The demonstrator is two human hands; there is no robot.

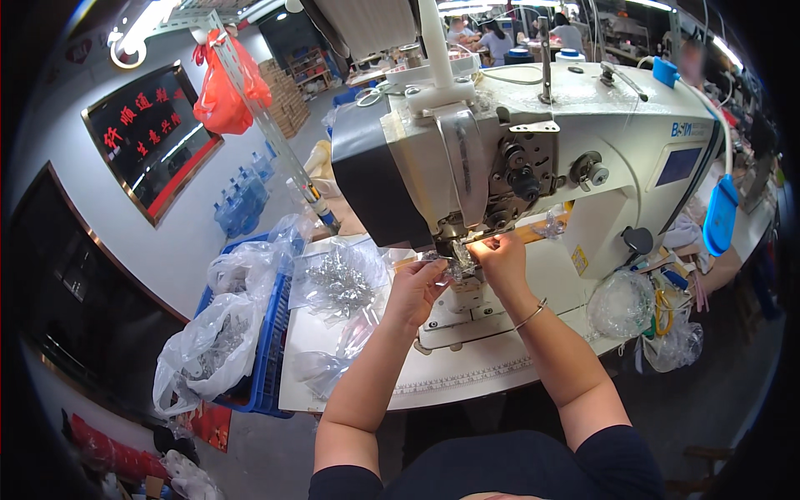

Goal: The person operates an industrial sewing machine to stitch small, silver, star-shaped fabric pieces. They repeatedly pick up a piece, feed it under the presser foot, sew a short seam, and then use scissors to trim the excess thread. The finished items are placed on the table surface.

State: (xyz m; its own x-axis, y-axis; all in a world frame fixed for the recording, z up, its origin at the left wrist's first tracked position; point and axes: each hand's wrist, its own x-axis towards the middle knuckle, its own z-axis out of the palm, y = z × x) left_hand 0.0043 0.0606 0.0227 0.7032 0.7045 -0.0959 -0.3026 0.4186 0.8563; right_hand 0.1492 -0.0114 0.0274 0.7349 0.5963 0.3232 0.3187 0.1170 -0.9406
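Note:
A large white industrial sewing machine (612, 112) stands over the worktable, its head reaching to the left. Under its needle area, on top of a narrow post (468, 293), is a small shiny silvery piece (455, 260), partly covered by fingers and machine parts. My left hand (417, 287) pinches the left edge of that piece. My right hand (502, 262) is closed at its right side, close to the presser area; its fingertips are partly hidden, so what they grip cannot be made out. A thin bangle (532, 314) circles my right wrist.
Left of the post, a pile of silvery pieces (343, 283) lies on clear plastic. Beside the table, a blue crate (271, 350) holds white plastic bags (212, 342). At right are a roll of clear film (621, 304) and a hanging blue handle (718, 215). Other people sit far behind.

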